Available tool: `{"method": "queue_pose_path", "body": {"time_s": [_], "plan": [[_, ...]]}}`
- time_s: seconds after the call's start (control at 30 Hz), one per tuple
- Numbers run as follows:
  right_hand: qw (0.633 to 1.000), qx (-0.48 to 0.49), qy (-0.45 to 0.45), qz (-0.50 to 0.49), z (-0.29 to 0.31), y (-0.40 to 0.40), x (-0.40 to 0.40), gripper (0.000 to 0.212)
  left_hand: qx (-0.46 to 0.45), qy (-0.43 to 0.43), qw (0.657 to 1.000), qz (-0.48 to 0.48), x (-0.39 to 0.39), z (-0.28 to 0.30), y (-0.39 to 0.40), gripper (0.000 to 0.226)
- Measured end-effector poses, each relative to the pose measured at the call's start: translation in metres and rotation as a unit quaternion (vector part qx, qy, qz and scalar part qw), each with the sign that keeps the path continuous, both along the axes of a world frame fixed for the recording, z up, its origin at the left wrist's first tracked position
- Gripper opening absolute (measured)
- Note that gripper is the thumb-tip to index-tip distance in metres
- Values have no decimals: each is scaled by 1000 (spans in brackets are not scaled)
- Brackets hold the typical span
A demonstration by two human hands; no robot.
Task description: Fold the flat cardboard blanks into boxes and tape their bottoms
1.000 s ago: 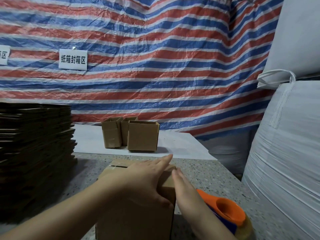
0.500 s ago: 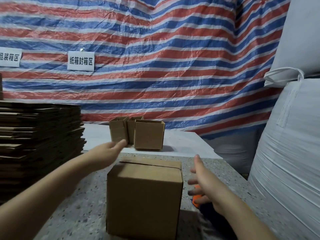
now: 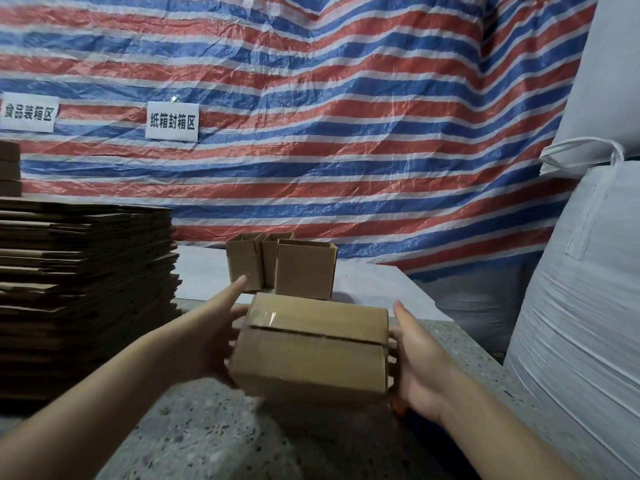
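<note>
Seeing speckled stone counter (image 3: 214,441) under my view, white board (image 3: 374,285) behind it, striped tarp (image 3: 346,116) as back wall, white bulk sacks (image 3: 581,306) at right. Stack of flat blanks (image 3: 83,292) at left. Three finished boxes (image 3: 287,265) on board. Box (image 3: 311,351) raised above counter, tilted, taped seam facing me. Left hand (image 3: 207,337) and right hand (image 3: 419,362) press its ends, fingers fairly straight.

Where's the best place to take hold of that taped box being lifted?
By its two short end walls, one palm from each side, as the left hand and right hand do now. The box is too wide for one hand, its ends are flat and parallel, and this keeps the fingers off the taped seam on top.
</note>
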State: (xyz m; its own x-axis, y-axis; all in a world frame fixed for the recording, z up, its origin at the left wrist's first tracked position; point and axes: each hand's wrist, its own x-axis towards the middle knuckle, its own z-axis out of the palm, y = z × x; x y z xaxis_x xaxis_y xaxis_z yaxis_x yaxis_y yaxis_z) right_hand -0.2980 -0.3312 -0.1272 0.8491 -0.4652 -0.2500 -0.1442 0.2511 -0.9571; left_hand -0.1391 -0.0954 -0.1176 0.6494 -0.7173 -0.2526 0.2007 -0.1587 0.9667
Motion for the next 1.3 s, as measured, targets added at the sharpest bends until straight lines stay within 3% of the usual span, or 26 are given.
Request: {"method": "queue_pose_path", "body": {"time_s": [0.17, 0.27, 0.37, 0.47, 0.6, 0.67, 0.8, 1.0, 1.13, 1.3], "plan": [[990, -44, -95, -91, -6, 6, 4, 25, -114, -5, 986, 121, -13, -11, -18, 60], [981, -102, -151, -67, -17, 1, 3, 38, -208, 0, 958, 200, -9, -29, -21, 58], [964, -191, -185, -27, -39, 2, 1, 63, -264, 25, 947, 182, -5, -46, -22, 56], [952, -256, -169, -13, -65, 1, 1, 73, -232, -7, 959, 162, -7, -59, -20, 51], [957, -259, -124, -35, -88, -2, 0, 76, -128, -145, 973, 127, -5, -75, -15, 72], [960, -257, -109, -34, -94, 0, 0, 79, -118, -163, 973, 109, -7, -80, -15, 72], [961, -254, -104, -34, -97, 0, -1, 81, -118, -179, 975, 63, -6, -88, -18, 116], [965, -239, -99, -28, -86, 1, 3, 58, -77, -212, 974, 5, 3, -89, -14, 139], [961, -264, -74, -43, -72, -2, 20, 47, -93, -245, 965, 15, 12, -81, -20, 123], [959, -269, -24, -83, -46, -25, 61, 44, -95, -274, 954, 69, 34, -79, -54, 139]]}}
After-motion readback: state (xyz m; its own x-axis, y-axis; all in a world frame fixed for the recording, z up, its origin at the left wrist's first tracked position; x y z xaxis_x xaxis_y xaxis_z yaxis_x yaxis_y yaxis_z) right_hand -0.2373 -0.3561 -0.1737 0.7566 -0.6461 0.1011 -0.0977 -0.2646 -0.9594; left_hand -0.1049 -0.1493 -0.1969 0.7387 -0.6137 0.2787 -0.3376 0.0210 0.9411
